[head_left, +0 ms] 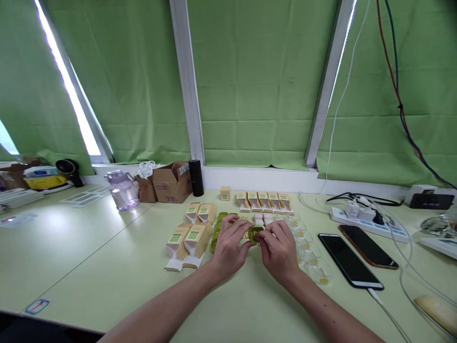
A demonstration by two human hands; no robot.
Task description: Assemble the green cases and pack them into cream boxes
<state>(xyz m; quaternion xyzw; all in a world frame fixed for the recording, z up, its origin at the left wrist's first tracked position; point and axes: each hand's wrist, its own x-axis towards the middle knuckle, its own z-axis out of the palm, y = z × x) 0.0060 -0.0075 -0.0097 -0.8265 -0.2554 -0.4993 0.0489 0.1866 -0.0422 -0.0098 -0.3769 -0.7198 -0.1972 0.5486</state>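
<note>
Both of my hands meet over the table around a small olive-green square cup [255, 233]. Fingers of my left hand [230, 243] grip its left side. My right hand [280, 247] pinches at its right edge; whether its fingertips hold something small inside the cup is hidden. More green cups [216, 232] stand in a row beside my left hand. Small pale pink-white blocks [263, 217] lie just beyond the hands. Clear plastic lids or shells [317, 271] with yellow spots line the right side, near my right wrist.
Opened cardboard boxes [193, 236] with green labels stand on the left, and more boxes [264, 201] are lined up behind. Two phones [352, 261] and a power strip [367, 221] with cables lie right. A water jug [122, 190], a carton [173, 183] and a black cylinder [196, 178] stand back left.
</note>
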